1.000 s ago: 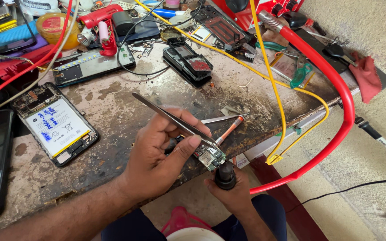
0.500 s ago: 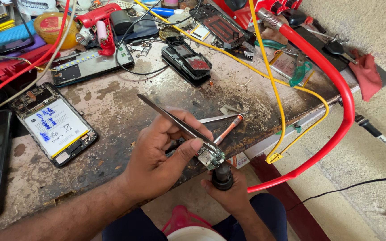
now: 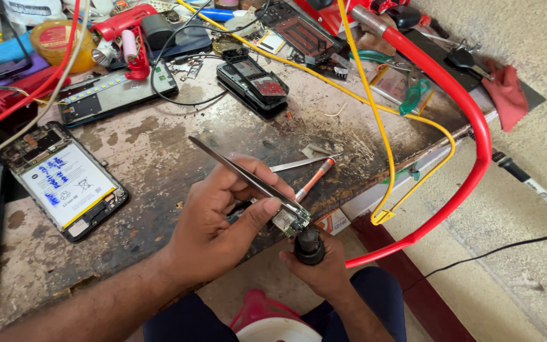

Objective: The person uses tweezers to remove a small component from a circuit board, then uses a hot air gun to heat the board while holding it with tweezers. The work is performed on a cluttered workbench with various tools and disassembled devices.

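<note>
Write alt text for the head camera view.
A person's left hand pinches metal tweezers onto a small circuit board, while the right hand holds a black tool up against it from below. Behind them, a worn workbench carries an opened phone, cables and repair tools.

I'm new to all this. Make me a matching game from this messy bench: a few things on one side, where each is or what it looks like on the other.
Things:
1. tweezers
2. opened phone with white battery
3. red cloth
4. thick red cable

Descriptions:
A. lies at the bench's far right corner
B. pinched in the left hand, tips on a small circuit board
C. curves off the bench edge in a big loop
D. lies flat on the bench, left of the hands

Pairs: 1-B, 2-D, 3-A, 4-C
</note>
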